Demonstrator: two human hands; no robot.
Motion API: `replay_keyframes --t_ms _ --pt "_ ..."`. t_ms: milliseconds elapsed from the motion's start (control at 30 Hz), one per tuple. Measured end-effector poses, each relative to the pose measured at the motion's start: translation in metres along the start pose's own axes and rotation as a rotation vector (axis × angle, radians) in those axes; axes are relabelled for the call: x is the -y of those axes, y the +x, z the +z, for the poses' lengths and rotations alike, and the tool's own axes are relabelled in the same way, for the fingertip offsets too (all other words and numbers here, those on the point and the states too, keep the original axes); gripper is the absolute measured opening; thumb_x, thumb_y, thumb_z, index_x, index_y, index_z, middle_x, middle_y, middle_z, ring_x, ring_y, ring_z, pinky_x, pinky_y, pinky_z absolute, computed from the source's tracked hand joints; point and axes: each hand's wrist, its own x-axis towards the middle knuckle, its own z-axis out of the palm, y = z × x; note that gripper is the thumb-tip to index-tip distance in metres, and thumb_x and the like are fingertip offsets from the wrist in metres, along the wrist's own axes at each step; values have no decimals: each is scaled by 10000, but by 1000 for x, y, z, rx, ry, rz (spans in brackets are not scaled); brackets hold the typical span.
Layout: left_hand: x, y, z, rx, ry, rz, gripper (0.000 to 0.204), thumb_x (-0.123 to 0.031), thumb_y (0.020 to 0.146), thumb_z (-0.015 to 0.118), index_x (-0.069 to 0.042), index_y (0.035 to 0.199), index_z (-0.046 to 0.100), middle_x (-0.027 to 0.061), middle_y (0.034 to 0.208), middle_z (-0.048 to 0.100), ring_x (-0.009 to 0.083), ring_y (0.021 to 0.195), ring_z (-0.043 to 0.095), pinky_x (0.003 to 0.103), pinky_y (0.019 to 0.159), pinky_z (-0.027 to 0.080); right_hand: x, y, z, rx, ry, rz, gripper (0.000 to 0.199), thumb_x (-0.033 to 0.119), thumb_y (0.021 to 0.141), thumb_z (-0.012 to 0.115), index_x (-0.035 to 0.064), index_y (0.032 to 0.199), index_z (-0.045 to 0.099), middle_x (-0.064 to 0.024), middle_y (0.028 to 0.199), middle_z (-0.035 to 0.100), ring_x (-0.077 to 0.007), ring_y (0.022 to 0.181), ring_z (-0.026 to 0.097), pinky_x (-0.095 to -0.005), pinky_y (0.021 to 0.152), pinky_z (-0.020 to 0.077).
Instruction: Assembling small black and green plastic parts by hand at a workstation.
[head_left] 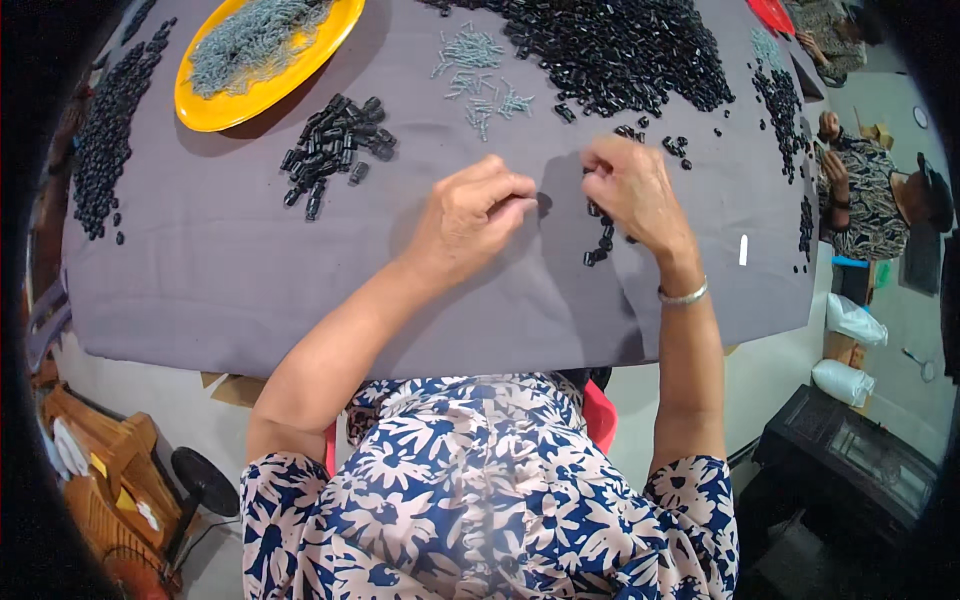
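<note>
My left hand [470, 215] is closed in a pinch above the middle of the grey cloth. A dark spot shows at its fingertips, too small to name. To its right, my right hand [635, 190] has its fingers curled together, and what they hold is hidden. A loose row of small black cylindrical parts [606, 238] lies just below and beside the right fingers. Beyond the hands is a small group of thin grey screw-like pieces [470, 80]. A heap of longer black cylindrical pieces [335, 145] lies to the left of my left hand.
A large pile of small black parts [620, 50] covers the far side of the cloth-covered table [200, 270]. A yellow plate [205, 118] of thin grey pieces stands far left. More black parts [105, 130] line the left edge. Another person [870, 195] sits at the right.
</note>
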Motion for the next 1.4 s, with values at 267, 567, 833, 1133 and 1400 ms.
replay_keyframes --t_ms 267,567,833,1133,1400 --pt "4 1 -5 43 -873 -416 222 -15 866 677 -12 1087 655 23 930 655 75 762 598 219 647 503 58 -24 42 -193 845 188 85 -29 820 618 8 893 641 41 785 589 -19 688 508 -179 616 435" --pt "7 -2 -12 35 -875 -490 229 2 843 690 3 1069 660 38 826 656 101 715 613 227 652 514 63 -24 39 -242 435 -125 90 -19 882 589 -6 949 648 -68 806 614 -136 663 602 -252 611 498" --pt "5 17 -21 -31 -737 -420 129 -12 874 647 5 999 672 26 774 632 88 680 589 218 632 486 19 35 27 -238 203 -35 104 50 838 640 -6 924 656 -86 764 638 -159 665 633 -280 541 474" --pt "7 8 -20 62 -396 -310 98 4 842 642 0 930 686 29 829 606 77 672 568 210 585 444 18 61 36 -13 86 83 180 155 722 733 -4 767 663 -217 769 650 -376 752 646 -421 680 519" --pt "8 9 -17 13 -385 -230 92 17 827 664 10 916 686 17 852 589 61 641 538 200 562 429 17 59 29 -30 227 29 121 90 703 627 -29 702 644 -233 659 613 -365 646 654 -400 587 512"
